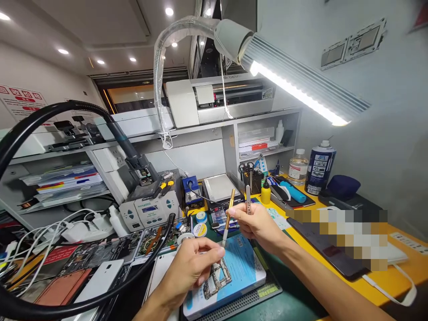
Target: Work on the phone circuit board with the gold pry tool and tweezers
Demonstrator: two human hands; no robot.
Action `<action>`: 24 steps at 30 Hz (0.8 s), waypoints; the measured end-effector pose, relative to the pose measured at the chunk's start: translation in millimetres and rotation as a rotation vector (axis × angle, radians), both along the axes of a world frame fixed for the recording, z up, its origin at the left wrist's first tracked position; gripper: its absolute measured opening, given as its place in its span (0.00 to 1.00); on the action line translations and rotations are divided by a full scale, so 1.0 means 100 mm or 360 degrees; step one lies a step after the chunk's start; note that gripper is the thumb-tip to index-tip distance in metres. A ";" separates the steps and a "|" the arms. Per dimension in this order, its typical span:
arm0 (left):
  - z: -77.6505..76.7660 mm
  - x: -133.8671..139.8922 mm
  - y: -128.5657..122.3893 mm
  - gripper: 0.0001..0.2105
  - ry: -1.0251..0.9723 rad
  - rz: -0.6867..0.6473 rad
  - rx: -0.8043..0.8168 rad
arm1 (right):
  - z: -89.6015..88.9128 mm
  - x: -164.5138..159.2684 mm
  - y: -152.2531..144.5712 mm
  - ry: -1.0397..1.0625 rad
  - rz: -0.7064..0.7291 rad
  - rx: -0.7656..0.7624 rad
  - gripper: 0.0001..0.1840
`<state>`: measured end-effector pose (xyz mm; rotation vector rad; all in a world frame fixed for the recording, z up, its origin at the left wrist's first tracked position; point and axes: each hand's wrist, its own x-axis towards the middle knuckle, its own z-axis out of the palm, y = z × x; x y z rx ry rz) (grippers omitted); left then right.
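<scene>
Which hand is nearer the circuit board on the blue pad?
Left. The left hand rests at the circuit board and touches its edge; the right hand is raised above and behind it, holding a gold-handled tool and tweezers.

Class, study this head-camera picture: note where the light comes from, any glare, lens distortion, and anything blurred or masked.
Head view: the LED bar lamp overhead burns out to white glare; ceiling spots add soft light. Wide-angle distortion bows the black hose and the shelves. A pixelated patch masks part of the yellow bench. The right hand with its gold tool and the left hand look sharp.
</scene>
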<state>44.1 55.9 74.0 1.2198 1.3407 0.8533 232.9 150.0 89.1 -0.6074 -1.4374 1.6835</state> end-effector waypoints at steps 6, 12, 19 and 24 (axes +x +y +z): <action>-0.03 0.02 -0.01 0.11 -0.0047 0.0058 0.0068 | -0.06 0.00 0.05 0.0016 -0.0011 -0.0042 0.17; -0.01 -0.05 -0.02 0.12 -0.0055 0.0010 0.0113 | -0.12 0.00 0.13 0.0021 -0.0055 -0.0065 0.12; 0.09 -0.23 -0.06 0.13 -0.0046 0.0153 0.0138 | -0.15 0.01 0.22 -0.0044 -0.0112 -0.0118 0.13; 0.08 -0.67 -0.82 0.11 -0.0036 0.0592 0.0099 | -0.12 0.02 0.23 -0.0045 -0.0123 -0.0135 0.15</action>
